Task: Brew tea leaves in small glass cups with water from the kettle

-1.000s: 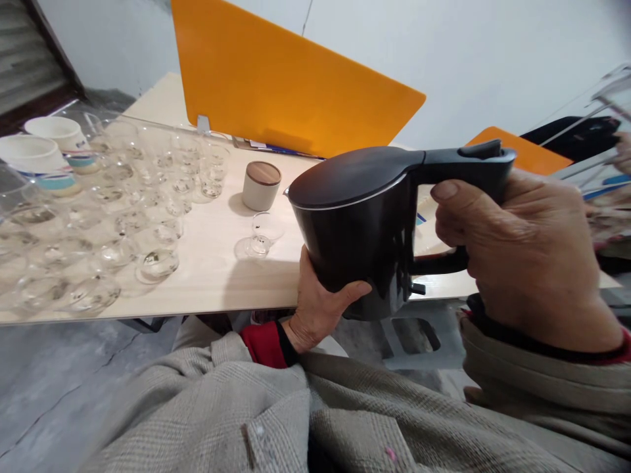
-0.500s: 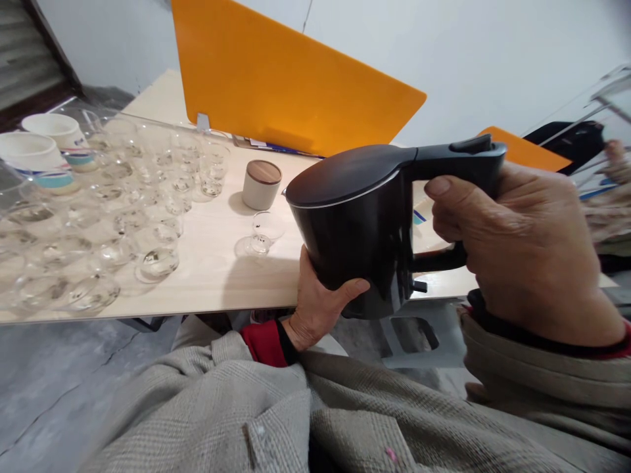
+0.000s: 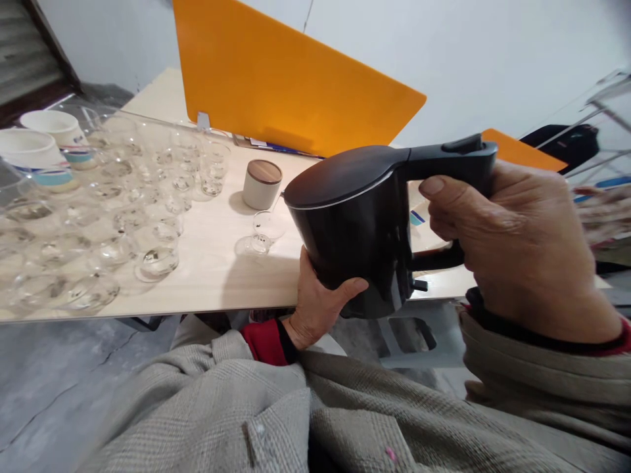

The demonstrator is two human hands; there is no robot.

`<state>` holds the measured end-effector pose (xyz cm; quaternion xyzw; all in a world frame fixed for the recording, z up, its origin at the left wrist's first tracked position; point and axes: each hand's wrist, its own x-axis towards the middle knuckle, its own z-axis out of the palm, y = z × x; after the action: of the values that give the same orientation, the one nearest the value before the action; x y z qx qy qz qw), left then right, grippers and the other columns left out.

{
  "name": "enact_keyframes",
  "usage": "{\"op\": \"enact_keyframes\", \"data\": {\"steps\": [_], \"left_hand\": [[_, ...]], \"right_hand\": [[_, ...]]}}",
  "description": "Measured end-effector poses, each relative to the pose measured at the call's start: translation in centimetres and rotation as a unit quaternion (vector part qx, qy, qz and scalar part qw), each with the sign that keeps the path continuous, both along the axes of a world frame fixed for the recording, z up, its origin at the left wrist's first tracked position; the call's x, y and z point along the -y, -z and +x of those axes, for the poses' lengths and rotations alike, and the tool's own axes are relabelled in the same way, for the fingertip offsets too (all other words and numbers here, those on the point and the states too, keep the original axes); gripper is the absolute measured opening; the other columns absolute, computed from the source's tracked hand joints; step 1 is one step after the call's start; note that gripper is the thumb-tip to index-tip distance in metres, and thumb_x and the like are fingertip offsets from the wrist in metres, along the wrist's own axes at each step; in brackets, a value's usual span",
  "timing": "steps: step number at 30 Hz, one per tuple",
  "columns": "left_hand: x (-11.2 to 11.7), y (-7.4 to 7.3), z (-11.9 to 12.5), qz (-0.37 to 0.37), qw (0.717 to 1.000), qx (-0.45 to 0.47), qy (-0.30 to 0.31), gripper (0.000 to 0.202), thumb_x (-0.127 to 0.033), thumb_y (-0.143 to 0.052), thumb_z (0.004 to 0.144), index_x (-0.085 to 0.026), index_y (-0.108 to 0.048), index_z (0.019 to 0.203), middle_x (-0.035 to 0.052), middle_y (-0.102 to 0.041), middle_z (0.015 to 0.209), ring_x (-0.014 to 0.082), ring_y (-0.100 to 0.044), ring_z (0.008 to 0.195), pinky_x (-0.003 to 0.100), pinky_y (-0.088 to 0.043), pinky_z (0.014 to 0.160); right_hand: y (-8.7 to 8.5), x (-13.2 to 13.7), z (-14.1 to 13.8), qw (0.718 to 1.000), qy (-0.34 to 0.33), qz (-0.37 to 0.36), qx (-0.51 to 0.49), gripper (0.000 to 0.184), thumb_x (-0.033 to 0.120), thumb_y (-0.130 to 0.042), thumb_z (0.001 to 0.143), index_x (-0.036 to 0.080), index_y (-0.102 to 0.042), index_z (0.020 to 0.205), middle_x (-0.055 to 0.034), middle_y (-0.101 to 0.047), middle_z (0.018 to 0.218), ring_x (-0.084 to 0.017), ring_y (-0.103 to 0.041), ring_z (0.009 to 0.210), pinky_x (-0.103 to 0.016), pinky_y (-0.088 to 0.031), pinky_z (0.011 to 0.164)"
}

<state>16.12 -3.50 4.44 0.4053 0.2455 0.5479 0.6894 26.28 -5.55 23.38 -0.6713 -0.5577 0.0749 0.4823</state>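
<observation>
A black electric kettle (image 3: 350,243) is held over the table's front edge, lid closed, its spout pointing left. My right hand (image 3: 517,243) is wrapped around its handle. Low on the kettle's body, my left hand (image 3: 320,302) grips it, the thumb in front and the other fingers mostly hidden behind. Just left of the spout stands a small clear cup (image 3: 263,231) with dark bits at its bottom. A faint thin line shows between spout and cup; I cannot tell whether it is water. Behind the cup sits a pale canister (image 3: 262,185) with a wooden lid.
Many clear cups (image 3: 158,263) with dark bits crowd the left of the table (image 3: 207,279). Two white paper cups (image 3: 37,157) stand among them. An orange divider (image 3: 290,79) rises along the back. At far right, another person's hand (image 3: 604,210) shows, blurred.
The kettle's handle and my right hand have shifted slightly left. A faint line now shows below the spout. The other person's hands at far right have moved.
</observation>
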Motion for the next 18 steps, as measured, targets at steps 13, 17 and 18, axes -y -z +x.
{"op": "enact_keyframes", "data": {"steps": [13, 17, 18], "left_hand": [[0.05, 0.15, 0.05, 0.000, 1.000, 0.011, 0.007, 0.102, -0.070, -0.096, 0.062, -0.024, -0.049, 0.141, 0.0153, -0.065, 0.143, 0.0359, -0.062, 0.136, 0.060, -0.047, 0.121], [0.00, 0.18, 0.09, -0.004, 1.000, 0.015, 0.009, 0.102, -0.072, -0.095, 0.061, -0.023, -0.050, 0.139, 0.0156, -0.066, 0.142, 0.0360, -0.063, 0.136, 0.059, -0.048, 0.120], [-0.02, 0.18, 0.12, -0.005, 1.000, 0.019, 0.009, 0.102, -0.071, -0.096, 0.061, -0.023, -0.050, 0.138, 0.0156, -0.066, 0.141, 0.0361, -0.063, 0.135, 0.059, -0.048, 0.120]], "right_hand": [[-0.18, 0.00, -0.33, 1.000, 0.022, -0.015, 0.014, 0.031, 0.018, -0.073, 0.094, 0.019, -0.059, 0.066, 0.0077, -0.047, 0.051, -0.003, -0.037, 0.046, -0.017, -0.026, 0.043], [-0.15, -0.07, -0.22, 1.000, 0.025, -0.010, 0.014, 0.030, 0.016, -0.073, 0.094, 0.019, -0.061, 0.066, 0.0075, -0.049, 0.051, -0.003, -0.038, 0.046, -0.017, -0.026, 0.042], [-0.14, -0.08, -0.19, 0.999, 0.026, -0.011, 0.014, 0.030, 0.016, -0.073, 0.094, 0.019, -0.061, 0.066, 0.0076, -0.049, 0.050, -0.003, -0.038, 0.046, -0.017, -0.026, 0.042]]}}
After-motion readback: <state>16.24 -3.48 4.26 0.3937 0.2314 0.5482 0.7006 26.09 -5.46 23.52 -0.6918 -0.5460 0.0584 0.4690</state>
